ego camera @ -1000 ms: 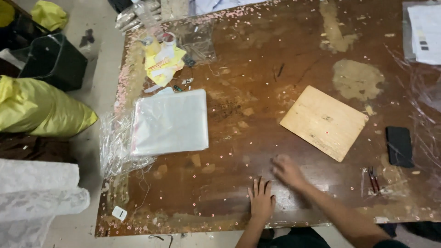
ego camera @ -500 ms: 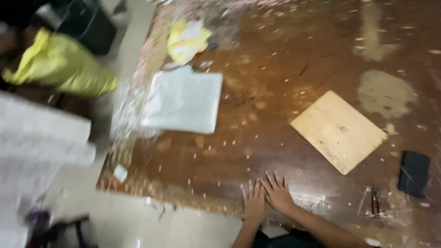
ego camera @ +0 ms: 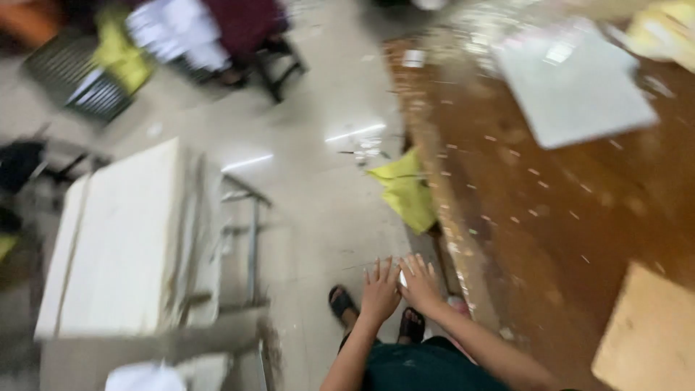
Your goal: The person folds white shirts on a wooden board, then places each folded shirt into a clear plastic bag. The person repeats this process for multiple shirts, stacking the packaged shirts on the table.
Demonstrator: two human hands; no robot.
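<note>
Nearest us: dark green lap and both forearms reaching fwd. Left hand (ego camera: 379,291) and right hand (ego camera: 420,284) are side by side, fingers spread wide, holding nothing, thumbs touching or nearly so; blur stops us telling which. Half a sec ago both palms lay flat on the front edge of the worktop (ego camera: 550,217); now they hang over the pale floor (ego camera: 318,188), just left of the worktop edge, above our sandalled feet (ego camera: 342,302). The whole view has swung left since then, so the worktop fills only the right side.

At bottom right we see the light wooden board (ego camera: 648,337), cut by the frame, well apart from both hands. Left of us stands a stack of white slabs (ego camera: 119,242) on a metal frame. Farther on, a yellow cloth (ego camera: 405,192) hangs at the worktop edge. Beyond it, a clear plastic sheet (ego camera: 575,83) lies on the worktop, top right. Far back left: dark chairs and more yellow stuff, too blurred to name.
</note>
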